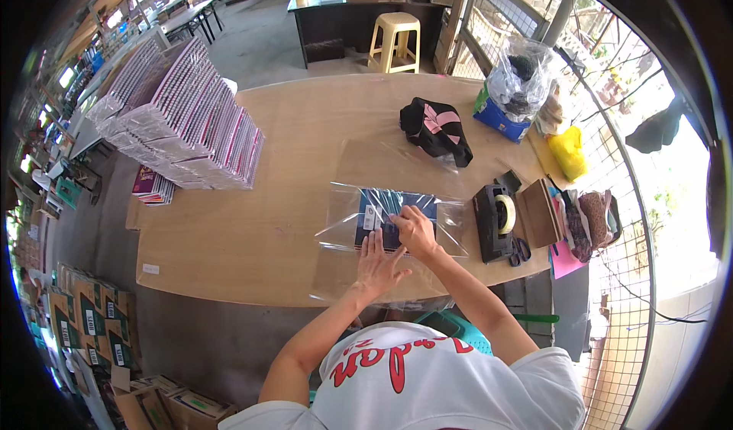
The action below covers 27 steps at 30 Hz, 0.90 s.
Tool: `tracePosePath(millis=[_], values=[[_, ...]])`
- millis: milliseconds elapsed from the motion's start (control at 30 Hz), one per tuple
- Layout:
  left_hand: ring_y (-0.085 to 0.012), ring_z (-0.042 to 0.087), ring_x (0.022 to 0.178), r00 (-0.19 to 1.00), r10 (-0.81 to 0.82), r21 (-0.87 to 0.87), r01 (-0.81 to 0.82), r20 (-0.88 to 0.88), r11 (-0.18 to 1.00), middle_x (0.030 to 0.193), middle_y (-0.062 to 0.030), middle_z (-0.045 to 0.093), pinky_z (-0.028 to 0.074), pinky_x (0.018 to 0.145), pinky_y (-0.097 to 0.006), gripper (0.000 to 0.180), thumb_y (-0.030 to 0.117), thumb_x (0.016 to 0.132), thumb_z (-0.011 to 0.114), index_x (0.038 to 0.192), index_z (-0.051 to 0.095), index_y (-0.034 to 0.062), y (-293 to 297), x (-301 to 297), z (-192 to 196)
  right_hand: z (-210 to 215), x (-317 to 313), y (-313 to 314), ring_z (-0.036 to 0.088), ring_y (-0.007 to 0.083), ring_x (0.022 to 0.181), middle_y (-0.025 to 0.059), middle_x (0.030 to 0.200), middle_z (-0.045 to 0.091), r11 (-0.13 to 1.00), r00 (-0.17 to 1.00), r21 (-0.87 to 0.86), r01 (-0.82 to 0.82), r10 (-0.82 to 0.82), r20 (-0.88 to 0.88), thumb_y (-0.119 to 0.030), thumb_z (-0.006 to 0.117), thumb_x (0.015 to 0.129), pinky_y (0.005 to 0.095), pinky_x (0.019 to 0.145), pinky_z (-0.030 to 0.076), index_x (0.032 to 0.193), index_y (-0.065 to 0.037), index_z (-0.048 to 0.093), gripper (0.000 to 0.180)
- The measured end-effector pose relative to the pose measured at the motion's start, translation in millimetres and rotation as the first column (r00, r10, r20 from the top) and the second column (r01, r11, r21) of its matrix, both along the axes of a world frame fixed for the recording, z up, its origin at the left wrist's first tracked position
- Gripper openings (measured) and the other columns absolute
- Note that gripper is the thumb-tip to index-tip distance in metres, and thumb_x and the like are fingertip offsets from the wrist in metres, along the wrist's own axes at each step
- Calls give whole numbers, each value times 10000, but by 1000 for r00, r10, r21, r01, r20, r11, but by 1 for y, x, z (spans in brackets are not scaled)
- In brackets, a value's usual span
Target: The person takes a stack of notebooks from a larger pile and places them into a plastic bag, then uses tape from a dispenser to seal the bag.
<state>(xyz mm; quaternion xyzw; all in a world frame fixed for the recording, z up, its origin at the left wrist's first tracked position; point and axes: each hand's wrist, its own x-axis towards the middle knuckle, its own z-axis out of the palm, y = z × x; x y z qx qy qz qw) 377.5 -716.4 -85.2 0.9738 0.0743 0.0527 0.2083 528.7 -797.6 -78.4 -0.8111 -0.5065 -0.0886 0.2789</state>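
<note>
A dark blue book (389, 210) lies on a sheet of clear plastic wrap (343, 220) spread over the wooden table (252, 231). My left hand (378, 262) lies flat, fingers apart, on the near edge of the plastic and the book. Over the book's near right part my right hand (416, 230) has its fingers curled and pinching at the plastic fold. More clear sheets (382, 159) lie beyond the book.
A black tape dispenser (495, 220) and scissors (519, 251) sit to the right. A black cloth (437, 128), a plastic bag (519, 79) and a yellow item (569, 151) lie farther back. Stacked wrapped notebooks (183, 117) fill the left. A yellow stool (395, 41) stands behind.
</note>
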Motion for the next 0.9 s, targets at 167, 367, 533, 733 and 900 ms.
tracePosePath(millis=[167,367,533,733,900], values=[[-568,151,1422,995,69,146,-57,-73,988,1537,-382,132,190,1091,-704,853,537,729,770,1459,465,218,-14,10,-15,-9,-9,1,623,283,861,78,859,600,998,997,-38,51,-53,-56,-53,597,723,394,719,551,871,-66,725,196],[-573,133,1427,975,169,223,-135,-143,965,1548,-370,123,190,1041,-765,902,442,771,742,1467,380,-3,-15,29,-29,-17,-19,-1,626,290,827,80,825,588,999,998,-24,45,-46,-40,-64,611,712,392,717,549,754,-59,668,71],[-572,116,1435,974,221,332,-191,-55,924,1563,-348,117,187,1029,-782,790,364,855,625,1464,340,-51,-13,36,-51,-16,-23,3,625,271,812,64,807,578,999,999,-41,25,-26,-28,-94,634,710,399,681,544,694,-69,629,30],[-576,96,1438,972,236,327,-218,-15,919,1568,-352,93,135,1037,-792,768,356,864,605,1471,338,-30,-13,38,-58,-16,-29,5,616,265,839,54,812,580,993,999,-113,41,-44,-27,-99,637,727,392,675,538,686,-71,626,50],[-515,135,1460,993,54,112,-42,-104,993,1599,-268,136,81,1071,-765,722,304,841,659,1479,403,85,0,15,-11,-15,-23,-9,587,277,949,91,941,581,977,997,-211,-38,23,-74,-82,633,742,398,775,529,915,-20,669,187]])
